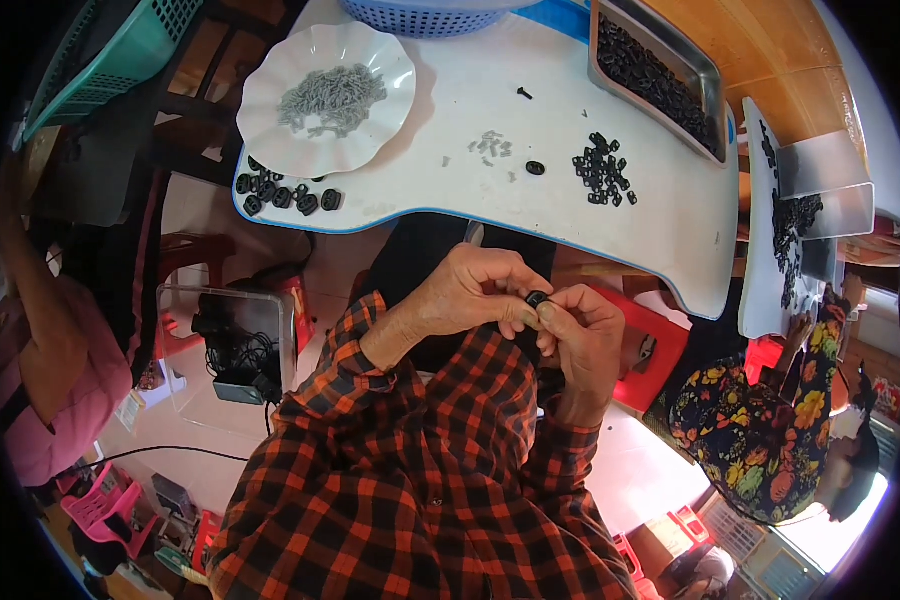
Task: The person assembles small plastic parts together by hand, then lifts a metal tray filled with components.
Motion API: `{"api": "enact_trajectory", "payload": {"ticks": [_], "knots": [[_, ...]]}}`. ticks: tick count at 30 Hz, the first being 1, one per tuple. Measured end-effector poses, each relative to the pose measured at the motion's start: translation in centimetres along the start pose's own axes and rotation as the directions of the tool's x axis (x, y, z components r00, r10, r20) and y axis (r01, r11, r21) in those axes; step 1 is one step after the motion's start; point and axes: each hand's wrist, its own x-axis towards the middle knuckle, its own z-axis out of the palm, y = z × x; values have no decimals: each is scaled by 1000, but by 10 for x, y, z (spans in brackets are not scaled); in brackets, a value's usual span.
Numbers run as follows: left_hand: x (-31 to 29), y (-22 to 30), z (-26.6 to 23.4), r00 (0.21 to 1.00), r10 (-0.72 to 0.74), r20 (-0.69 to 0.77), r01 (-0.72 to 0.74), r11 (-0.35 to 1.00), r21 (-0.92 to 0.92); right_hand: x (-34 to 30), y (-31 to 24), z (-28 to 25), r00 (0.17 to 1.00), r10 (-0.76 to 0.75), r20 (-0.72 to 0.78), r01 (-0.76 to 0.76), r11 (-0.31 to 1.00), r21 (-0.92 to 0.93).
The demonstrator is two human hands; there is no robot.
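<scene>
Just in front of the table's near edge, my two hands meet at a small black cord lock (536, 298), an oval plastic piece partly covered by fingers. Thumb and fingers of my left hand (473, 292) pinch it from the left. My right hand (582, 330) closes on its right side with thumb and fingertips. On the white table (450, 95) lie another black oval piece (535, 168), a few small grey springs (491, 145) and a pile of small black plastic parts (602, 170). Several black cord locks (281, 196) sit along the left edge.
A scalloped white plate (260, 105) holds a heap of grey springs. Behind it stands a blue basket (425, 20); a metal tray (714, 140) of black parts is at the far right. People sit at both sides. A red stool (655, 350) is beside my right arm.
</scene>
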Motion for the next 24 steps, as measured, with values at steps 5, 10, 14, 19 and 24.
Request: {"api": "enact_trajectory", "payload": {"ticks": [5,10,14,19,24], "knots": [[-1,-1,0,1000,8,4,-8,999,-50,0,-3,5,999,32,-4,-32,999,13],[-2,-2,-3,1000,-16,7,16,996,-92,1,-2,8,999,32,3,-32,998,51],[-2,-2,-3,1000,10,-28,-13,991,-131,1,2,11,999,-37,-25,39,995,87],[-2,3,-2,999,15,-47,-19,996,-93,-2,-3,18,996,-40,-83,41,999,15],[-3,3,-3,998,42,-42,-46,996,-80,-7,-7,21,993,-43,-106,41,999,-17]]}}
